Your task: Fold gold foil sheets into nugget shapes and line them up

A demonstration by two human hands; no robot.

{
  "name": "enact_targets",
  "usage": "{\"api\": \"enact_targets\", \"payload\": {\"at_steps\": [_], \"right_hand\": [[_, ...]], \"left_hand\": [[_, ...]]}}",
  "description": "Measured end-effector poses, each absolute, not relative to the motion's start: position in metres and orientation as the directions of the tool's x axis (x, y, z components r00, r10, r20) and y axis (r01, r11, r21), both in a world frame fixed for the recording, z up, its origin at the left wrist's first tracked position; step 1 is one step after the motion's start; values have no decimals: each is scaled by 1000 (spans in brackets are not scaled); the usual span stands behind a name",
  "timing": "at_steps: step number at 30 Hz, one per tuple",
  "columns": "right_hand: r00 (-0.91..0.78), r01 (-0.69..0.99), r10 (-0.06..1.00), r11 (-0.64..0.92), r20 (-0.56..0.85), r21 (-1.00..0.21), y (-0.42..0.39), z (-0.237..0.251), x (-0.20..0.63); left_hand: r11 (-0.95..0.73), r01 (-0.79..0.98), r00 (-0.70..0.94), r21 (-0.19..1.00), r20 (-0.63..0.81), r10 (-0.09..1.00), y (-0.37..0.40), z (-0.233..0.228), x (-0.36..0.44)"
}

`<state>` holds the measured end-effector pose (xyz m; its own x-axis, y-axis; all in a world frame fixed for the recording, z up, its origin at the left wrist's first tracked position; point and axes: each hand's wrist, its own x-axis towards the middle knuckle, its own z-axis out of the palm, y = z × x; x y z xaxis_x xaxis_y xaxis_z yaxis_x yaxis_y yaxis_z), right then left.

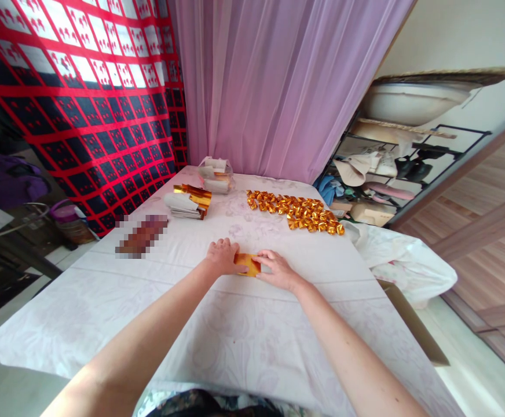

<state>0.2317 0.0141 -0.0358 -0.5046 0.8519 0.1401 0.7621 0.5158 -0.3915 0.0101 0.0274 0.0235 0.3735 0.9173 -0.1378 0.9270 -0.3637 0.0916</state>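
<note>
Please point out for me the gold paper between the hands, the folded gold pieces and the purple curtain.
Gold paper (248, 262): head view, on its uncovered middle.
Folded gold pieces (304, 209): head view, near the group's middle.
Purple curtain (270, 87): head view, on its middle folds.

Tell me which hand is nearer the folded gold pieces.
Right. The right hand lies on the person's side of the folded gold pieces; the left hand is farther off, toward their left.
</note>
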Motion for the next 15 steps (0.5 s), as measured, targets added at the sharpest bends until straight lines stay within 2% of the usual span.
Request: {"api": "enact_targets", "payload": {"at_steps": [5,15], "right_hand": [[-506,762,852,516,138,-392,15,-37,231],[-492,771,860,503,136,-392,14,-35,231]], "left_hand": [[-302,950,310,74,-128,942,21,22,22],[-407,896,426,178,-91,900,26,15,-12]]}}
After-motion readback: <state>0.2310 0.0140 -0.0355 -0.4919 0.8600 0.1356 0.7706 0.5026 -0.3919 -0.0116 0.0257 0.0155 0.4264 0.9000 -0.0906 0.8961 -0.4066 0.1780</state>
